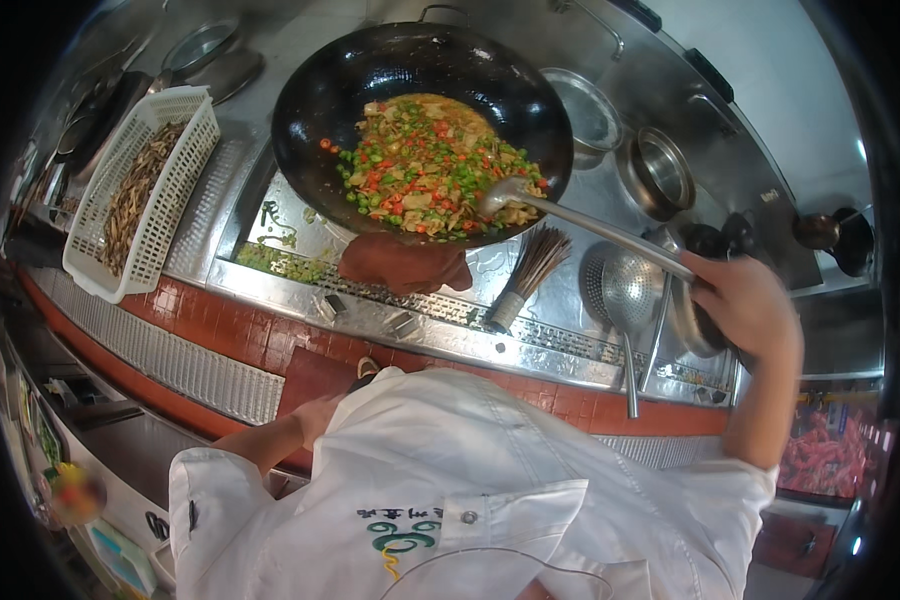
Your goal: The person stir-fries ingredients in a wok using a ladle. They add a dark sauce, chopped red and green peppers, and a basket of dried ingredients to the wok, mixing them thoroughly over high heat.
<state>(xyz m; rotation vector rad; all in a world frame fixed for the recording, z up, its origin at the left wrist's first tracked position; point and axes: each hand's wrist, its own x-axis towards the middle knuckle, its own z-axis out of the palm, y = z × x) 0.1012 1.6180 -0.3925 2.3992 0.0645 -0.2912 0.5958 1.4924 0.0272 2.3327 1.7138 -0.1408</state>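
My right hand (750,304) is closed around the handle end of a long metal wok ladle (600,229). The ladle's bowl rests in the food at the right side of a large black wok (315,97). Chopped green and red chilies with pale pieces (435,165) lie in the wok, with orange oil among them. A brown cloth (405,264) is bunched at the wok's near rim. My left hand (319,420) hangs beside the white jacket, away from the wok; its fingers are hidden by the jacket.
A bamboo wok brush (529,277) and a perforated skimmer (630,289) lie on the steel range right of the cloth. Metal pots (660,172) stand behind them. At the left is a white plastic basket (195,150) of brown dried strips. Chopped green scraps (281,262) lie near the front edge.
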